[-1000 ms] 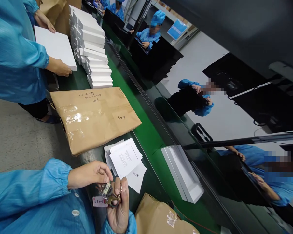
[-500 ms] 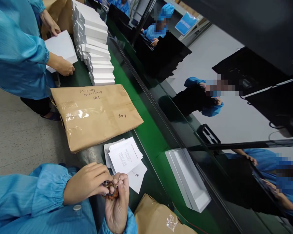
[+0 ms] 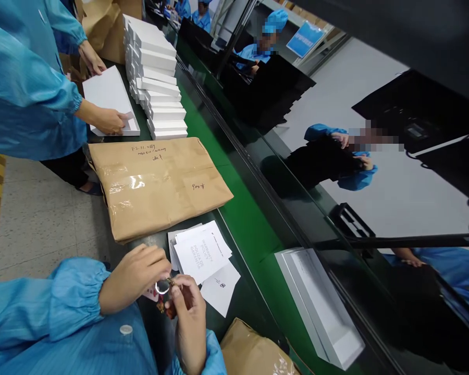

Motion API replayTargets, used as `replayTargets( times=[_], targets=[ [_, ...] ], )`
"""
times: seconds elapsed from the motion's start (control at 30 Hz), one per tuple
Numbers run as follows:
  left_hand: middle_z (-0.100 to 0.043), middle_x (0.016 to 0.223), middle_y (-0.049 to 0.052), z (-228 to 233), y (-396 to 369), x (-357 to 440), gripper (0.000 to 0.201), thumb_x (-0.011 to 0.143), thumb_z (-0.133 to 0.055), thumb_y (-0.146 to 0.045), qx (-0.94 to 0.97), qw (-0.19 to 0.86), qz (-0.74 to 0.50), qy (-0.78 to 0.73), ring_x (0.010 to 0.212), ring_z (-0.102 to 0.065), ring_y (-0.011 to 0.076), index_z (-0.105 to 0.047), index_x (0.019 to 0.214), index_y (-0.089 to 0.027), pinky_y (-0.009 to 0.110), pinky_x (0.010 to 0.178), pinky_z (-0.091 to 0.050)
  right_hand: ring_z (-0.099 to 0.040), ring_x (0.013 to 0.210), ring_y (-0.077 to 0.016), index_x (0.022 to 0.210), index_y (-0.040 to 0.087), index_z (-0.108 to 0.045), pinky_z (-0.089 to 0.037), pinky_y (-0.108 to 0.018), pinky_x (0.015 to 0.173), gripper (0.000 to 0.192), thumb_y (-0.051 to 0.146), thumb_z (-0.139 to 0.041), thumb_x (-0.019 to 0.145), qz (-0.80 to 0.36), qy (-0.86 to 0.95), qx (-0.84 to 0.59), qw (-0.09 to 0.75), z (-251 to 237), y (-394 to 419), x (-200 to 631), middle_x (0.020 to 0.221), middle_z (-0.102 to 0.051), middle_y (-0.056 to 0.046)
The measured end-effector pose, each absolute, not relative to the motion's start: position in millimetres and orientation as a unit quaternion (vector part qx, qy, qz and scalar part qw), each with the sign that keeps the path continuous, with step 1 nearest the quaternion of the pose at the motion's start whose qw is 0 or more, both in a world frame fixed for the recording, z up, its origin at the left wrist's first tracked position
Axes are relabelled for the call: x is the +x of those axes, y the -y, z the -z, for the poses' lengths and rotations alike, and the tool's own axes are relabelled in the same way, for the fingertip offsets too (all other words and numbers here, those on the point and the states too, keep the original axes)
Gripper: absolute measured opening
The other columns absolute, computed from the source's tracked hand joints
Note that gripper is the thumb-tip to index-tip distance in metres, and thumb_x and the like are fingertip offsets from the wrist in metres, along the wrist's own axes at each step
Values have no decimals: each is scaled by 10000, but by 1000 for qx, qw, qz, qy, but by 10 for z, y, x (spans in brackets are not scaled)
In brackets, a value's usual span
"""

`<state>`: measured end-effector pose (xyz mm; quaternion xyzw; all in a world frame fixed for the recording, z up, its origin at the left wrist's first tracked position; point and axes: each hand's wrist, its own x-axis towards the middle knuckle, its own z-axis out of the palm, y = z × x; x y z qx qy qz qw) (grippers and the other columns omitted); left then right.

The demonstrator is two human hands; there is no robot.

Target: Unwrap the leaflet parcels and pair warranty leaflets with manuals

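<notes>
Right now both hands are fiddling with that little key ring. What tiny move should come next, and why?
Probably the left hand should pinch the key ring steady while the right hand works on it. Both sets of fingertips meet at the ring, and a small tag hangs loose below it.

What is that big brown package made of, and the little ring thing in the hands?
The big brown package looks like matte kraft paper, with creases and pen writing; glossy clear tape shines on it. The little ring, held between the left hand and right hand, glints like metal, probably.
</notes>
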<state>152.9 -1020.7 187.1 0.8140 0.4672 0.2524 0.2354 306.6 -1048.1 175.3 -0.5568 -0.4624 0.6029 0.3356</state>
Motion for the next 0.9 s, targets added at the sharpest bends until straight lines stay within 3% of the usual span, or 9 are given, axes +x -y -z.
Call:
replayTargets(
  times=[0.13,0.3,0.5,0.6,0.7,0.8,0.9],
  targets=[
    [-463,682,39,-1907,10218,1526,296,876,-233,-175,881,101,-205,-415,614,-347,169,-493,744,-128,295,557,-227,-440,899,-138,841,186,-491,-369,-267,794,106,257,-435,786,-464,610,-559,316,-1750,10468,3029,931,-465,-40],
    [-473,704,25,-1976,10173,1500,238,856,-283,-117,891,94,-168,-411,659,-356,169,-479,722,-136,309,616,-237,-479,755,-106,830,182,-517,-385,-211,686,143,225,-381,813,-430,657,-544,294,-1728,10449,3012,807,-514,-21],
    [-454,709,31,-2078,10106,1439,369,892,-164,-264,816,147,-228,-511,665,-373,168,-461,711,-141,290,602,-248,-441,549,-80,707,146,-469,-372,-189,535,230,328,-378,814,-527,520,-560,371,-1640,10331,3131,583,-442,13],
    [-444,710,16,-2074,10104,1467,375,886,-166,-334,771,224,-282,-525,656,-383,155,-451,724,-153,272,592,-258,-472,840,-121,912,161,-491,-393,-241,750,195,303,-419,799,-489,557,-535,406,-1675,10315,3102,875,-488,-43],
    [-447,701,-1,-1995,10172,1575,342,877,-209,-368,691,338,-350,-533,650,-393,143,-439,724,-167,255,603,-290,-333,1088,-167,1098,208,-453,-311,-310,904,310,281,-417,799,-470,606,-485,419,-1689,10355,2974,1154,-362,-62],
    [-458,685,4,-1870,10260,1688,355,856,-242,-421,612,398,-406,-550,672,-405,151,-435,700,-168,248,608,-323,-372,1067,-148,1054,214,-511,-335,-277,887,281,288,-372,822,-467,579,-520,421,-1617,10415,2846,1130,-416,-52],
    [-468,678,16,-1778,10319,1724,380,851,-243,-428,609,385,-408,-560,682,-406,164,-455,684,-161,268,621,-330,-395,1056,-135,1073,187,-504,-342,-243,883,332,346,-352,824,-497,561,-543,379,-1520,10448,2793,1104,-465,-58]
  ],
)
